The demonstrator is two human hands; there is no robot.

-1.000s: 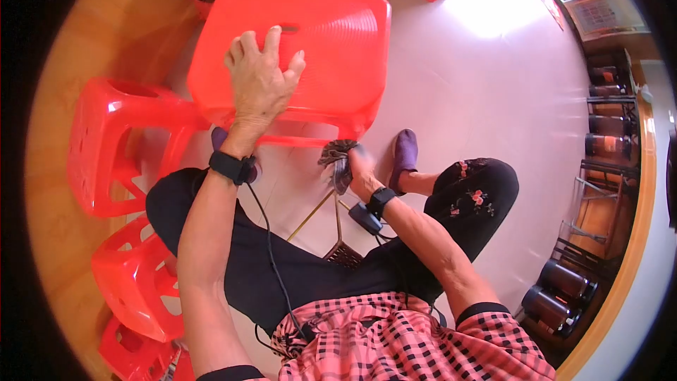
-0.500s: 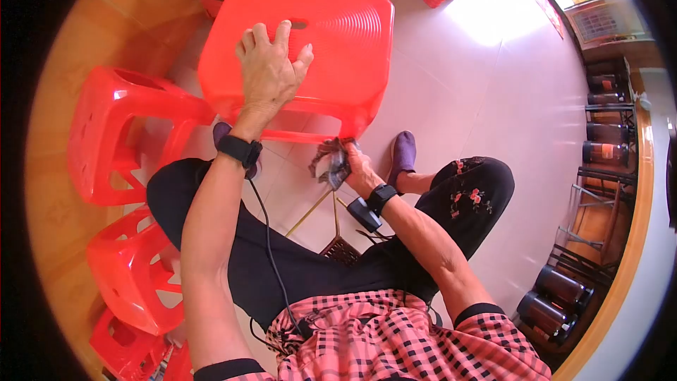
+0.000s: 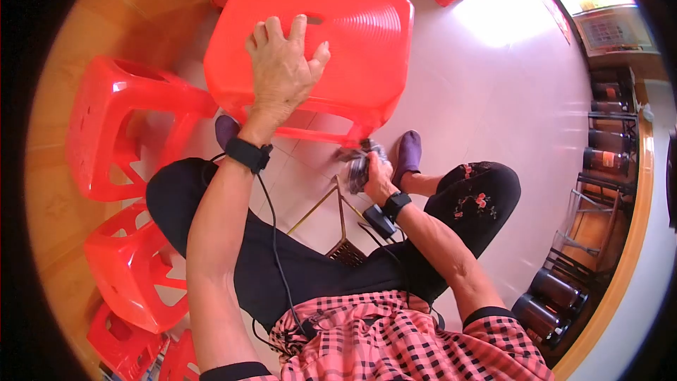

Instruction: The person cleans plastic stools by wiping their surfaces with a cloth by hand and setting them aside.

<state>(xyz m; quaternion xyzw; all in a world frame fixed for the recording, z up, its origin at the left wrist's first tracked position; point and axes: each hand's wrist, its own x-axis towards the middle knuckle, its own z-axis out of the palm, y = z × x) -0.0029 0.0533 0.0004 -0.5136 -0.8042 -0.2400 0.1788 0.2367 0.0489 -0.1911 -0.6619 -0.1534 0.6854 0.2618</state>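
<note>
The left hand (image 3: 283, 74) lies splayed atop the red stool (image 3: 345, 63) ahead; the right hand (image 3: 379, 175) clutches a cloth (image 3: 358, 171) by its near right leg (image 3: 361, 129).

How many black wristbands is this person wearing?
2. One is on the left wrist, behind the left hand spread on the red stool. The other is on the right wrist, behind the right hand holding a cloth. Both wrists show.

- Stool (image 3: 352, 63): red, rings on its seat
- Side stools (image 3: 123, 261): red
- Cloth (image 3: 358, 171): grey and black, pattern blurred
- Shirt (image 3: 395, 342): pink-and-black check, black cuffs
- Trousers (image 3: 486, 229): black, pink flowers at one knee
- Shoes (image 3: 408, 153): purple
- Wristbands (image 3: 245, 154): black
- Floor (image 3: 493, 113): pale, pinkish
</note>
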